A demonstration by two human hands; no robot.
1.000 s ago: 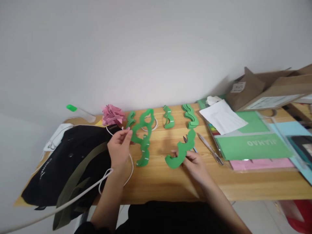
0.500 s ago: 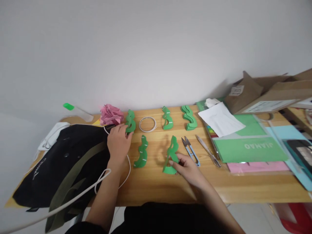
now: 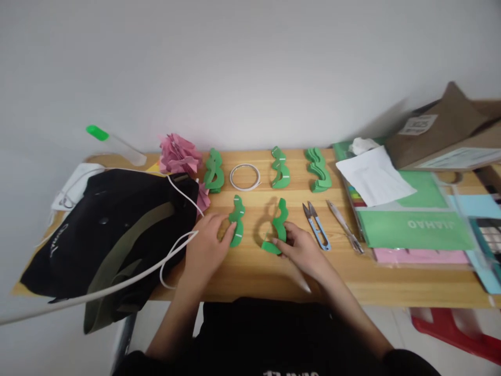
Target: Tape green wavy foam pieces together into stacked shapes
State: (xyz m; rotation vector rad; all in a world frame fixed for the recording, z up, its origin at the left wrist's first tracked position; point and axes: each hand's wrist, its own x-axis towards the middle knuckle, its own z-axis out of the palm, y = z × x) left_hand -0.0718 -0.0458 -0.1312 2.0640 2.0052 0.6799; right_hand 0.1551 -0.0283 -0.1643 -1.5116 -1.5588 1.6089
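My right hand (image 3: 300, 249) pinches a wavy green paper cutout (image 3: 280, 225) between thumb and fingers, holding it just above the wooden table. To its left, another green paper cutout with white strips (image 3: 237, 237) has my left hand (image 3: 207, 245) closed at its lower left edge, thumb over the paper, hiding part of it. Behind lie a green paper stack (image 3: 214, 169), a green cutout with white strips (image 3: 280, 169) and a further stack of green cutouts (image 3: 319, 169). A ring of white tape or cord (image 3: 230, 177) sits between them.
Blue-handled thread snips (image 3: 321, 235) and a pen-like tool (image 3: 344, 225) lie right of my right hand. Further right are green paper packs (image 3: 422, 230), a white sheet (image 3: 376, 175) and a cardboard box (image 3: 446, 136). At left are a black bag (image 3: 117, 224), a white cable (image 3: 129, 282) and pink paper flowers (image 3: 178, 151).
My left hand has moved from the green stack at the back, forward and right to the cutout with white strips. My right hand still holds its cutout, now turned. The view has shifted.
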